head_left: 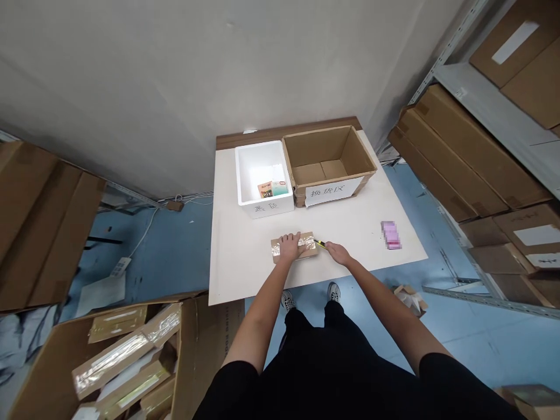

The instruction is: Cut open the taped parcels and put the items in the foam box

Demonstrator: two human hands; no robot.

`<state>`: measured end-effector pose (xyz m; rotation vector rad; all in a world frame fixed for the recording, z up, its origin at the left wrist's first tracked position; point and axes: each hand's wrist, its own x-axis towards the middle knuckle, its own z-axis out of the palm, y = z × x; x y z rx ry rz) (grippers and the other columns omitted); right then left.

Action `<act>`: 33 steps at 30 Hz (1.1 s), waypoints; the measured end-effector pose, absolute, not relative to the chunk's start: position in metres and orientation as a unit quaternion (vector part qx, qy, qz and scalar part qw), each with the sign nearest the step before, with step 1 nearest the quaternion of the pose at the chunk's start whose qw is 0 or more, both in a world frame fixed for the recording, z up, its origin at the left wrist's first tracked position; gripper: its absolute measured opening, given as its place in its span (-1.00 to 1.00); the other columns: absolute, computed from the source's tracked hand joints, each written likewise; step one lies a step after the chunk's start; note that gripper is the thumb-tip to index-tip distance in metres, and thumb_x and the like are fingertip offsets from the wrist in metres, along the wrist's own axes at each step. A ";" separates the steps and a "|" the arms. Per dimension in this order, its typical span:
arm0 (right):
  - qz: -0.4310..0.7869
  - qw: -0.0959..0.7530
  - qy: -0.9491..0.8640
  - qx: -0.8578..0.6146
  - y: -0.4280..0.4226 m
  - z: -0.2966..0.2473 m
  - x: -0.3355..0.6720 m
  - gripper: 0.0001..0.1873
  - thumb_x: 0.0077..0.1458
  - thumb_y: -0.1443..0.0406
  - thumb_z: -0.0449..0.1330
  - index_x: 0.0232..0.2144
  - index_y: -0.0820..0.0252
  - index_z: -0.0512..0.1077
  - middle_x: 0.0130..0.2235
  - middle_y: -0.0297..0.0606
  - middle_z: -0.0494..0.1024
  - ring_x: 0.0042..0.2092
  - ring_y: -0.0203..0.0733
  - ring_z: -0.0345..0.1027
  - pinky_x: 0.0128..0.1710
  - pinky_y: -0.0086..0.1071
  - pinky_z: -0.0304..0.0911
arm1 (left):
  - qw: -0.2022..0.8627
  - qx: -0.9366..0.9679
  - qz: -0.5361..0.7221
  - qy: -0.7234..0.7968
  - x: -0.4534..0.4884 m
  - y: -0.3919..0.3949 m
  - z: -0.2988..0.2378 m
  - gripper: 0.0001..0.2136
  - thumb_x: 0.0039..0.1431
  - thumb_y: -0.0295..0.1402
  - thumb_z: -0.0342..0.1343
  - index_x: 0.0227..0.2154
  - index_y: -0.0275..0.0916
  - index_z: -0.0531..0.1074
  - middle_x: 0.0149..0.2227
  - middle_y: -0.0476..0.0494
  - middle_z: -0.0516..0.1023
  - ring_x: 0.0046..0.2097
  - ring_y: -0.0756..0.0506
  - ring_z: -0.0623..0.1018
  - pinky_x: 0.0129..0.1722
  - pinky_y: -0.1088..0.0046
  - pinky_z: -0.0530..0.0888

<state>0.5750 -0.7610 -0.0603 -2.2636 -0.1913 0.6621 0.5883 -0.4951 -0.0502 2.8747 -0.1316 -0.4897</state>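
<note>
A small flat cardboard parcel wrapped in clear tape lies on the white table near its front edge. My left hand rests flat on top of the parcel with fingers spread, pressing it down. My right hand is closed around a small yellow-and-black utility knife, whose tip touches the parcel's right end.
At the back of the table stand a white foam box holding a colourful packet and an open cardboard box with a paper label. A pink item lies to the right. A carton of parcels sits lower left; shelves of boxes stand right.
</note>
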 end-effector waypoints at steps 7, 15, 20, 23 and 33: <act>0.199 0.320 -0.160 -0.912 -0.764 -0.073 0.569 -0.58 0.47 0.02 -0.02 0.17 0.01 0.45 0.06 -0.16 0.57 0.09 -0.01 0.43 0.04 -0.24 0.31 | 0.107 0.989 -0.095 -0.042 0.575 -0.507 -0.078 -0.33 0.47 0.07 -0.11 0.40 -0.34 0.28 0.21 -0.54 0.48 0.23 -0.46 0.42 0.28 -0.04 0.24; 0.189 0.226 -0.156 -0.943 -0.777 -0.066 0.566 -0.62 0.48 0.04 0.05 0.15 0.04 0.43 0.00 -0.13 0.53 0.00 -0.02 0.42 -0.09 -0.29 0.28 | 0.184 0.975 -0.066 -0.102 0.583 -0.497 -0.106 -0.33 0.49 0.02 -0.12 0.37 -0.49 0.26 0.26 -0.67 0.44 0.40 -0.50 0.31 0.37 -0.17 0.20; 0.187 0.185 -0.163 -0.951 -0.765 -0.057 0.572 -0.65 0.47 0.05 0.07 0.12 0.06 0.43 0.01 -0.10 0.53 0.03 0.00 0.40 -0.08 -0.29 0.26 | 0.192 0.974 -0.055 -0.111 0.584 -0.497 -0.112 -0.34 0.50 -0.01 -0.10 0.32 -0.56 0.31 0.21 -0.70 0.48 0.38 -0.50 0.35 0.39 -0.15 0.20; 0.192 0.171 -0.142 -0.956 -0.760 -0.055 0.571 -0.65 0.47 0.04 0.06 0.11 0.07 0.42 0.02 -0.08 0.53 0.02 0.02 0.40 -0.11 -0.28 0.25 | 0.196 0.973 -0.041 -0.111 0.582 -0.498 -0.114 -0.35 0.49 -0.01 -0.08 0.30 -0.57 0.33 0.19 -0.71 0.48 0.36 -0.50 0.37 0.38 -0.14 0.22; 0.183 0.314 0.067 -0.929 -0.782 -0.073 0.542 -0.58 0.42 -0.06 0.00 0.06 0.06 0.35 -0.07 -0.13 0.61 -0.12 0.01 0.50 -0.19 -0.27 0.26 | 0.178 0.977 -0.003 -0.119 0.580 -0.502 -0.118 -0.38 0.50 -0.03 -0.08 0.27 -0.56 0.37 0.15 -0.71 0.52 0.30 -0.48 0.45 0.33 -0.17 0.29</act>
